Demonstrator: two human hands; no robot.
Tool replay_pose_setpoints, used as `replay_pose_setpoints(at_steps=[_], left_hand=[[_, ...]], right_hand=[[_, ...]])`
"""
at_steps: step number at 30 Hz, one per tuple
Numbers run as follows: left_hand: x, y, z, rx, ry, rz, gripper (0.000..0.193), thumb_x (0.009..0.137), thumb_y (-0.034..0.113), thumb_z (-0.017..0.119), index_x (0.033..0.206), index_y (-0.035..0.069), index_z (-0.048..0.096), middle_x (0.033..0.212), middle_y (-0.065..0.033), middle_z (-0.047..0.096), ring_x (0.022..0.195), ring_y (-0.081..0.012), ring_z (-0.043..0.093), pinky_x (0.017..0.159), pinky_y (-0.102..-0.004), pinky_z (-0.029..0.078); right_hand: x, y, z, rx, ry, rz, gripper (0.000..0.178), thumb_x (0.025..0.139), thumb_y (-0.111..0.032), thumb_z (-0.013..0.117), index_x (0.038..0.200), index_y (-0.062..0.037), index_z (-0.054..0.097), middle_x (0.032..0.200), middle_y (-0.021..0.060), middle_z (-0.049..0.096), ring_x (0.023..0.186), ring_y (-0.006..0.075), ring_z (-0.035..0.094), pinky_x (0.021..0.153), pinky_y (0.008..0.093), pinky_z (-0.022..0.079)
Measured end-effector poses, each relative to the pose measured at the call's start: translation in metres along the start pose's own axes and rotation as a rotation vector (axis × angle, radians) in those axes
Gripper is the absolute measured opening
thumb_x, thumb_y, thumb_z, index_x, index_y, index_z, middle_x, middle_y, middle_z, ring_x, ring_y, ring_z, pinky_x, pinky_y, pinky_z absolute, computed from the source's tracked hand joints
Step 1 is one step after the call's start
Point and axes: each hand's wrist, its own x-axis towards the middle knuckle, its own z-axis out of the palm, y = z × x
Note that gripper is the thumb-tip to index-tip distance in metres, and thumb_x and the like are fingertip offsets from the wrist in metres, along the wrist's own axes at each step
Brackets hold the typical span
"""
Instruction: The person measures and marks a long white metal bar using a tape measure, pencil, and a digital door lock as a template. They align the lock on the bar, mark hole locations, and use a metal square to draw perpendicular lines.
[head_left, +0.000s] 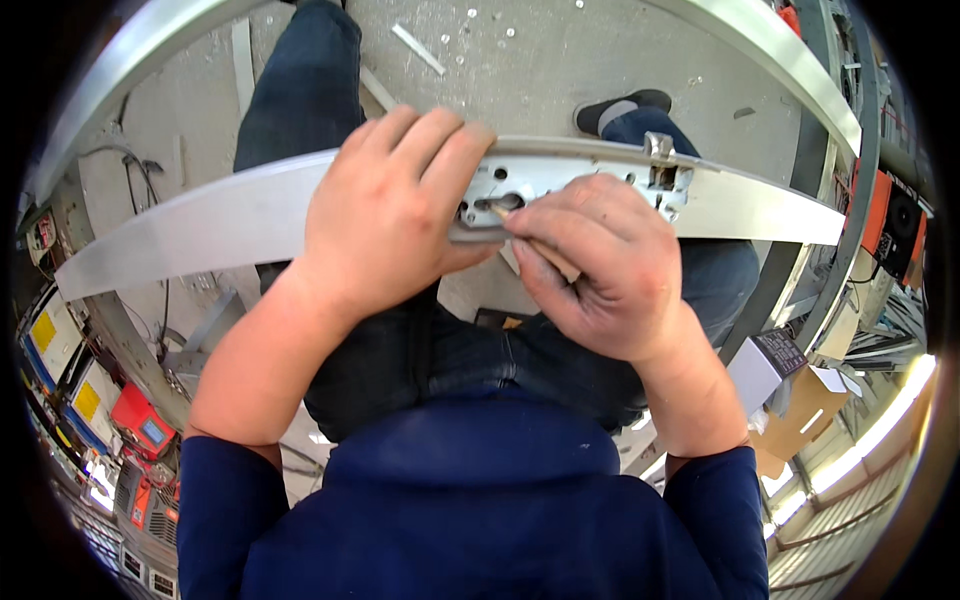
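Observation:
A long pale metal bar point(200, 225) lies crosswise in front of me over my thighs. Against its middle is a flat metal lock case point(540, 180) with round holes, a keyhole-like cutout and a small latch piece point(658, 146) at its right end. My left hand point(400, 205) is closed around the left part of the lock case, fingers over the far edge and thumb below the near edge. Pinched in my right hand point(605, 260) is a thin stick with a pale tip point(501, 211), its point at the cutout. Most of the stick is hidden by the fingers.
Curved-looking metal rails point(780, 60) frame the far side. Offcut strips point(418, 50) and scraps lie on the grey floor. Cardboard boxes point(800, 410) stand at right, near an orange machine point(890, 225). A red device point(145, 420) with a screen is at left, near cables point(130, 160).

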Motion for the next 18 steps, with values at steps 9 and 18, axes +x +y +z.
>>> replay_pose_setpoints(at_steps=[9,18], left_hand=[[-0.0023,-0.0013,0.0084,-0.030,0.074,0.040,0.073,0.054,0.023,0.091,0.118,0.004,0.063,0.105,-0.0104,0.062,0.087,-0.0314,0.059,0.078,-0.0409,0.052],[-0.0030,-0.0003,0.0101,-0.020,0.086,0.038,0.071,0.056,0.022,0.089,0.120,0.005,0.063,0.105,-0.0107,0.062,0.089,-0.0323,0.059,0.080,-0.0418,0.053]], right_hand=[[-0.0071,0.0030,0.0070,-0.164,0.050,-0.090,0.025,0.073,-0.003,0.079,0.096,-0.0065,0.072,0.089,0.0053,0.070,0.077,0.0250,0.066,0.071,0.0364,0.054],[-0.0043,-0.0026,0.0083,-0.114,0.007,-0.079,0.022,0.077,0.004,0.079,0.098,-0.0020,0.075,0.089,0.0097,0.073,0.077,0.0256,0.068,0.071,0.0334,0.054]])
